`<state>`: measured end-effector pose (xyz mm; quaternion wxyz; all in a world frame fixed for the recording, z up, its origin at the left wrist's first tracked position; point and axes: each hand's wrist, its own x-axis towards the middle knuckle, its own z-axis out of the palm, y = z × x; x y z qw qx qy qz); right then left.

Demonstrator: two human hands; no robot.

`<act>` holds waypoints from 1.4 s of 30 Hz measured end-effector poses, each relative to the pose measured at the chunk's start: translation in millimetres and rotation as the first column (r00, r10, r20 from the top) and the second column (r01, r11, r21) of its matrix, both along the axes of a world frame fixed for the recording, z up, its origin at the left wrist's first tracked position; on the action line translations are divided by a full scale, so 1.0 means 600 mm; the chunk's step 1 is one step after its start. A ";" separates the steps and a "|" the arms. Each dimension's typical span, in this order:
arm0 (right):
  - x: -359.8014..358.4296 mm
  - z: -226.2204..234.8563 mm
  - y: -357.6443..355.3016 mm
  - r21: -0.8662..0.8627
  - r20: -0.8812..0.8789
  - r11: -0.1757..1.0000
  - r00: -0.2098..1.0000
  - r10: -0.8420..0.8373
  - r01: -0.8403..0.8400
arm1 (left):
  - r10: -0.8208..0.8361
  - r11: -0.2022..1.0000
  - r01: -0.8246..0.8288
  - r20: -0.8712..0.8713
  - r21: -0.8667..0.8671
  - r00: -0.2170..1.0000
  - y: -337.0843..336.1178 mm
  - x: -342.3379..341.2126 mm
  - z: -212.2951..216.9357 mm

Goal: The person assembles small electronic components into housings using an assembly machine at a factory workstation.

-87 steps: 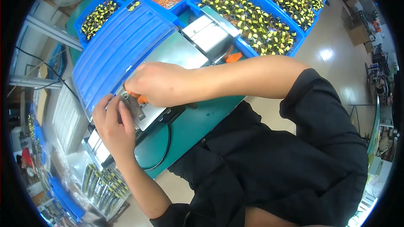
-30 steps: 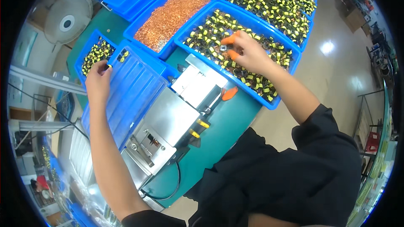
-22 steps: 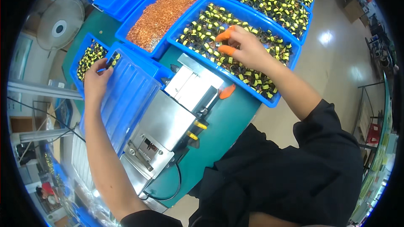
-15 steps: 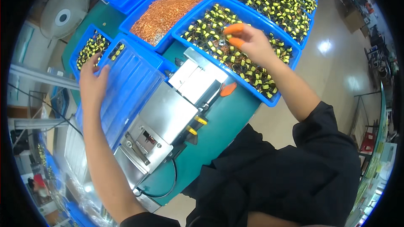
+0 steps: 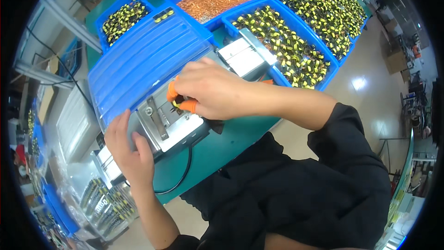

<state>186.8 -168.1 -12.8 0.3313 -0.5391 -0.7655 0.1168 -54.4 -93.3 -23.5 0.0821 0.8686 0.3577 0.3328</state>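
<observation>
Orange finger covers (image 5: 188, 106) tip the right hand (image 5: 212, 86), which pinches narrowly around a small black-and-yellow part (image 5: 176, 103) over the metal machine (image 5: 178, 132), left of the frame's centre. That hand has just come across from the blue bin (image 5: 332, 71) of similar parts at upper right, so the work now sits at the machine instead of among the loose pieces. The left hand (image 5: 132, 155), left of centre and low, has come away from the upper end of the ribbed blue tray (image 5: 138, 65); its fingers spread wide near a metal bar (image 5: 157, 122), and I see nothing in them. Whether the pinched part touches the machine I cannot tell; the fingers hide it.
</observation>
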 end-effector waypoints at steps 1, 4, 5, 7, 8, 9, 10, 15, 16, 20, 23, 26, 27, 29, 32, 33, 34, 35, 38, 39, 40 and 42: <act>-0.005 -0.007 0.009 -0.007 0.053 1.000 0.999 -0.011 0.011 | -0.011 0.997 0.012 -0.017 0.076 1.000 0.002 -0.001 -0.006; -0.016 -0.015 0.016 -0.025 0.118 1.000 0.993 -0.007 0.011 | -0.011 0.997 0.008 0.043 0.073 0.999 0.002 0.010 -0.019; -0.019 -0.017 0.018 -0.030 0.120 1.000 0.993 0.000 0.004 | -0.030 0.995 0.025 0.053 0.099 0.998 0.006 0.012 -0.022; -0.028 -0.024 0.021 -0.001 0.113 1.000 0.994 0.008 -0.008 | -0.020 0.991 0.011 0.066 0.134 0.998 0.004 0.015 -0.021; -0.034 -0.028 0.024 0.032 0.099 0.999 0.995 0.011 -0.014 | -0.016 0.985 0.003 0.071 0.173 0.997 0.002 0.013 -0.019; -0.039 -0.033 0.027 0.029 0.105 0.999 0.994 0.020 -0.023 | -0.007 0.985 -0.006 0.077 0.170 0.997 0.001 0.009 -0.018; -0.040 -0.039 0.031 0.068 0.113 0.997 0.993 0.034 -0.042 | -0.010 0.984 -0.002 0.067 0.176 0.998 0.002 0.010 -0.019; -0.052 -0.034 0.043 0.091 0.032 0.992 0.996 0.082 -0.085 | 0.001 0.977 -0.007 0.029 0.211 1.000 0.005 0.014 -0.027; -0.054 -0.031 0.043 0.075 0.060 0.993 0.995 0.084 -0.089 | 0.005 0.977 -0.010 0.023 0.215 1.000 0.004 0.014 -0.028; -0.064 -0.043 0.039 0.293 0.279 0.947 0.959 0.044 -0.128 | 0.020 0.975 -0.019 -0.003 0.221 1.000 0.002 0.015 -0.024; -0.067 -0.036 0.035 0.264 0.348 0.958 0.937 0.010 -0.109 | -0.006 0.978 0.012 -0.032 0.208 0.999 0.000 0.011 -0.025; -0.060 -0.032 0.035 0.204 0.308 0.974 0.951 0.035 -0.101 | -0.023 0.976 0.037 -0.069 0.213 0.997 -0.004 0.016 -0.020; -0.059 -0.029 0.033 0.208 0.303 0.974 0.953 0.024 -0.091 | -0.032 0.975 0.047 -0.074 0.216 0.997 -0.007 0.016 -0.019; -0.049 -0.021 0.033 0.075 0.286 0.994 0.957 0.050 -0.075 | -0.120 0.980 0.136 -0.115 0.143 0.986 -0.010 0.019 -0.016; -0.013 -0.004 0.024 0.206 0.127 0.978 0.992 0.005 -0.032 | -0.195 0.964 0.229 -0.221 0.139 0.956 -0.018 0.016 0.003; 0.008 0.004 0.021 0.271 0.108 0.963 0.993 -0.038 0.007 | -0.212 0.961 0.249 -0.260 0.117 0.942 -0.016 0.014 0.003; 0.033 0.015 0.012 0.281 0.091 0.956 0.989 -0.117 0.088 | -0.217 0.960 0.254 -0.260 0.118 0.941 -0.016 0.014 0.004; 0.057 0.023 0.001 0.276 0.026 0.946 0.982 -0.186 0.172 | -0.207 0.960 0.250 -0.282 0.124 0.937 -0.016 0.013 0.004; 0.139 0.026 -0.031 0.262 -0.032 0.866 0.901 -0.432 0.425 | -0.208 0.959 0.256 -0.307 0.124 0.929 -0.014 0.018 0.004; 0.163 0.021 -0.042 0.212 -0.100 0.834 0.861 -0.499 0.509 | -0.208 0.960 0.255 -0.310 0.118 0.928 -0.013 0.020 0.004; 0.189 0.017 -0.057 0.158 -0.158 0.790 0.805 -0.572 0.592 | -0.230 0.954 0.276 -0.307 0.117 0.924 -0.013 0.025 0.005; 0.246 -0.002 -0.084 0.122 -0.181 0.724 0.732 -0.656 0.679 | -0.246 0.957 0.281 -0.304 0.076 0.920 -0.013 0.038 0.007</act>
